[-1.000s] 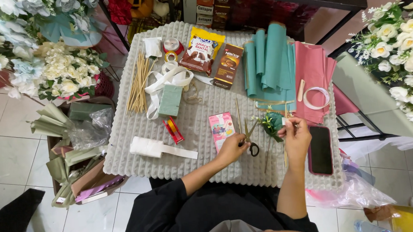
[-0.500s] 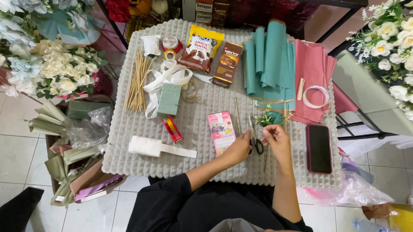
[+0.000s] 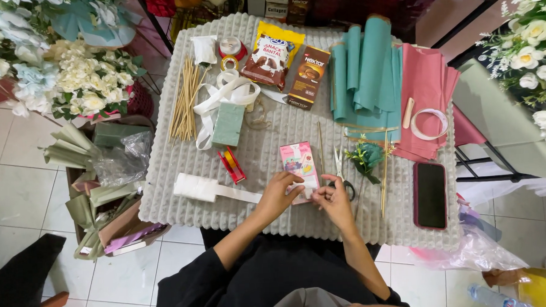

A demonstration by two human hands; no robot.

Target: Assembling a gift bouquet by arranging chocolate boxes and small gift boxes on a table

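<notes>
While both hands meet at the lower edge of the small pink carton [image 3: 299, 163], the left hand [image 3: 279, 195] has its fingers curled narrow onto the carton's lower left corner and the right hand [image 3: 332, 197] pinches at its lower right corner; whether the right fingertips grip the carton itself or a small scrap against it cannot be told. Carton lies flat on the grey ribbed mat [image 3: 272, 141], near the mat's front edge, roughly mid-width. Appearance: upright rectangle, pink, with a pale picture panel and a yellow patch low on its face. Judgement: light, thin card, stiff enough to lift by an edge, likely to dent if squeezed across the faces; best taken by the two long side edges or a corner. Just right of the carton lie scissors [image 3: 341, 172], then a small teal flower sprig [image 3: 366, 157] and a thin wooden skewer [image 3: 384, 173]. Farther right of the carton, a dark phone [image 3: 430, 194]. Left of the carton, a small red-and-yellow pack [image 3: 231, 164] and a white roll [image 3: 196, 187]. Beyond the carton, a green foam block [image 3: 229, 124] and teal paper rolls [image 3: 364, 69].
</notes>
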